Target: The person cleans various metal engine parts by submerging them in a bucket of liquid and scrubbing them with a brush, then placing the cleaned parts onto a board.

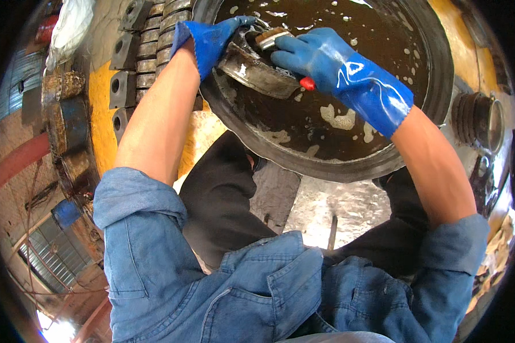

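Left hand (212,40), blue-gloved, gripping a round metal part (254,68) at the near-left rim of the black basin (349,166) of dark liquid. Right hand (326,57), also gloved, clenched on a red-handled brush (277,39), bristles against the part's top.

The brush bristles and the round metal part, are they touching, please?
Touching. The head view shows the brush in the right hand pressed onto the metal part, which the left hand holds.

Two blue-gloved hands, left (212,37) and right (320,54); one brush (272,37); one metal part (252,66); one round basin (440,74).
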`<state>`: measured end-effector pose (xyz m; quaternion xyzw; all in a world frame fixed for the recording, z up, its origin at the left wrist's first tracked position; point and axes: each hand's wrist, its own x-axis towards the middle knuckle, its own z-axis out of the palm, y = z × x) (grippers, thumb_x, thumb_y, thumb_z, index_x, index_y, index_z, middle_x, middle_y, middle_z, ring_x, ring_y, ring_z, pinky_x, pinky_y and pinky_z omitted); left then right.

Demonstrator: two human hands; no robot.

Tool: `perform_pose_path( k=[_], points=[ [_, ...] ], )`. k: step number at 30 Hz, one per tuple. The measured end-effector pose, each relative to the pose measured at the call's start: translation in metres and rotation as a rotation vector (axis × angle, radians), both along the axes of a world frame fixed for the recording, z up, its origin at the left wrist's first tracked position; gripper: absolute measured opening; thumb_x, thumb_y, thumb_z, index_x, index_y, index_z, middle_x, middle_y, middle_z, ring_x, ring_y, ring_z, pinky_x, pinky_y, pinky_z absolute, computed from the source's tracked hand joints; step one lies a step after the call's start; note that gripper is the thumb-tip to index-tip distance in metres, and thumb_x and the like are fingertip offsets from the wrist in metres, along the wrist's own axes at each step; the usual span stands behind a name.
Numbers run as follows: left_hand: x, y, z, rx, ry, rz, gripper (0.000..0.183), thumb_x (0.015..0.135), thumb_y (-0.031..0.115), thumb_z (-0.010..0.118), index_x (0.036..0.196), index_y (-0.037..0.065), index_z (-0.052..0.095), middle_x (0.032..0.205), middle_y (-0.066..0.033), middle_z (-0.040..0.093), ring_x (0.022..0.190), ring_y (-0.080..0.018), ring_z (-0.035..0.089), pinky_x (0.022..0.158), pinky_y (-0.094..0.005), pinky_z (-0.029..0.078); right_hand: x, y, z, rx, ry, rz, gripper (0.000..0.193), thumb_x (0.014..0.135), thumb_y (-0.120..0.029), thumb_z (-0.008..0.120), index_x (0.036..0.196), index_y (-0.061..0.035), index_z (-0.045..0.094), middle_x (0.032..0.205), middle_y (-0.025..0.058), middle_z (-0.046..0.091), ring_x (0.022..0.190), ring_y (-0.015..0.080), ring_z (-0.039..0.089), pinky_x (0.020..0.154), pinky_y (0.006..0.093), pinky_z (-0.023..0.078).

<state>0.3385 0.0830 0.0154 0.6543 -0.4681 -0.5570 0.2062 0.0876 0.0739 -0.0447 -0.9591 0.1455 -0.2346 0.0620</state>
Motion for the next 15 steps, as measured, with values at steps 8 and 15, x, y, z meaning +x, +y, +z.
perform_pose_path(
  k=[8, 15],
  points=[
    [-0.032, 0.003, 0.035, -0.003, -0.208, 0.018, 0.052, 0.094, 0.042, 0.078, 0.133, 0.008, 0.073, 0.119, -0.0127, 0.077, 0.105, -0.0185, 0.074, 0.094, -0.0362, 0.06, 0.011, -0.004, 0.025, 0.318, 0.341, -0.271, 0.052, 0.082, -0.008, 0.083, 0.131, -0.018, 0.069, 0.129, 0.0083, 0.072, 0.107, 0.0318, 0.075, 0.093, 0.0439, 0.063],
    [-0.044, 0.001, 0.029, -0.024, -0.12, 0.135, 0.023, 0.102, 0.028, 0.067, 0.113, 0.01, 0.078, 0.1, -0.0072, 0.078, 0.09, -0.0152, 0.072, 0.088, -0.0267, 0.056, 0.014, 0.004, 0.02, 0.326, 0.287, -0.298, 0.048, 0.084, -0.007, 0.08, 0.129, -0.0185, 0.07, 0.126, 0.0082, 0.073, 0.106, 0.0343, 0.075, 0.092, 0.0433, 0.063]
  ],
)
